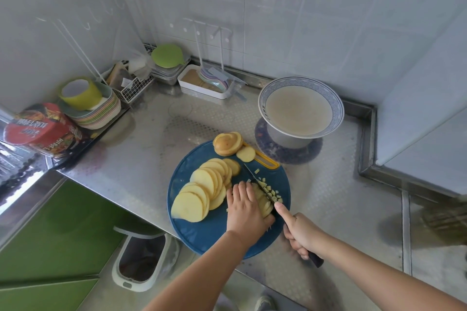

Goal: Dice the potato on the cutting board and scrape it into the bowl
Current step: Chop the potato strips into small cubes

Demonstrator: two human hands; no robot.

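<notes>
A round blue cutting board (202,232) lies on the steel counter. Fanned potato slices (202,192) cover its left half, and potato end pieces (227,144) sit at its far edge. My left hand (243,207) presses curled fingers on a stack of potato strips (264,203). My right hand (300,233) grips a dark-handled knife (255,179), forefinger along the spine, with the blade down beside my left fingers. Small potato dice (271,190) lie right of the blade. A blue-rimmed bowl (337,106) holding cloudy liquid stands beyond the board.
A dark trivet (285,153) sits under the bowl. An orange-yellow peeler (265,159) lies at the board's far edge. Stacked plates with a green cup (83,94), a wire basket (131,83), a white tray (202,91) and a red noodle tub (38,129) line the back left. A bin (141,260) stands below the counter.
</notes>
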